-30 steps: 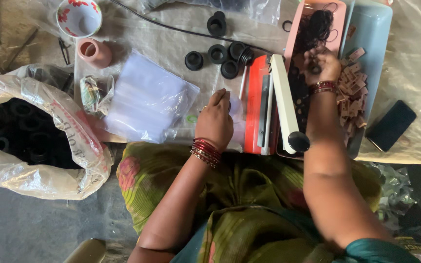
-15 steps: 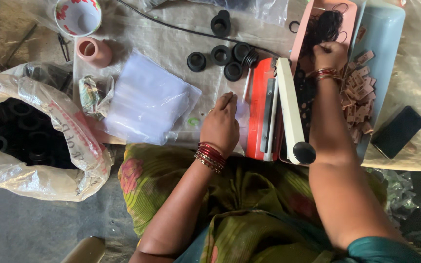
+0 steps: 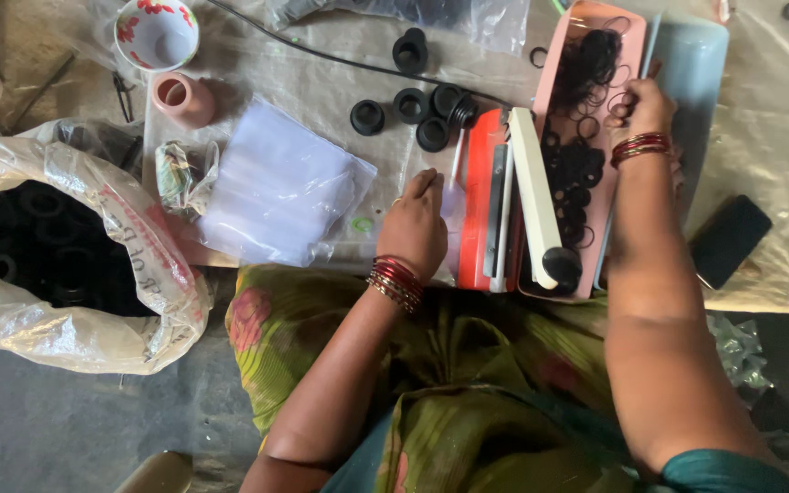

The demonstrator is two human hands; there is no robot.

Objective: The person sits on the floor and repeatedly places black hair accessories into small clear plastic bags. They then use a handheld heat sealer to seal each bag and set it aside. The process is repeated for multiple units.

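I see the long pink tray [image 3: 615, 215] pointing away from me. My right hand [image 3: 639, 108] pinches thin black rings [image 3: 586, 64] inside it. My left hand [image 3: 415, 224] lies loosely curled, palm down, left of the tray.

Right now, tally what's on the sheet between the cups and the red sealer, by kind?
Black rubber caps: 6, loose in a cluster
Cups: 2, one white with red flowers, one small pink
Clear bag stack: 1
Left hand: rests beside the stack
Total: 9 things
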